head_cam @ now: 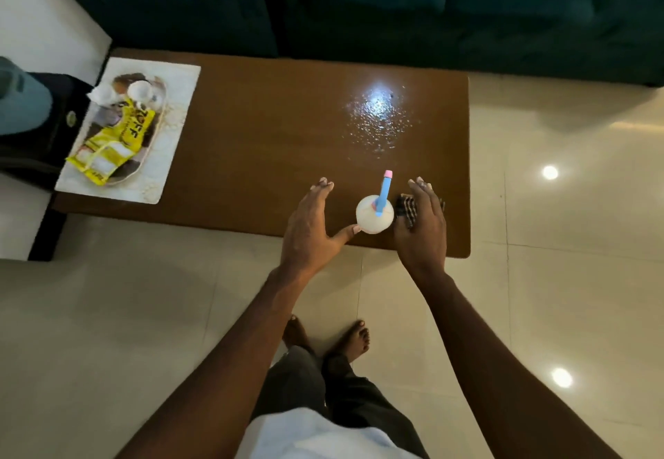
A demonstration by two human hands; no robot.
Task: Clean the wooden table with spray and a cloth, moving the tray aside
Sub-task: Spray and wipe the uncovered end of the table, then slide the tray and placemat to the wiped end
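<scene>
Spray point(377, 113) wets the table point(269, 135) right of centre; wiping is left. Your left hand point(309, 221) is spread beside the bottle point(373, 219), right hand point(425, 221) flat on the cloth point(407, 208)

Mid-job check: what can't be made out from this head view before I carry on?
Cloth: head view, mostly covered by the right hand; its full extent is hidden.
Spray bottle: head view, seen from above; its own top hides the body and liquid level.
Tray: head view, the yellow packet covers much of it; the white items are too blurred to identify.
</scene>
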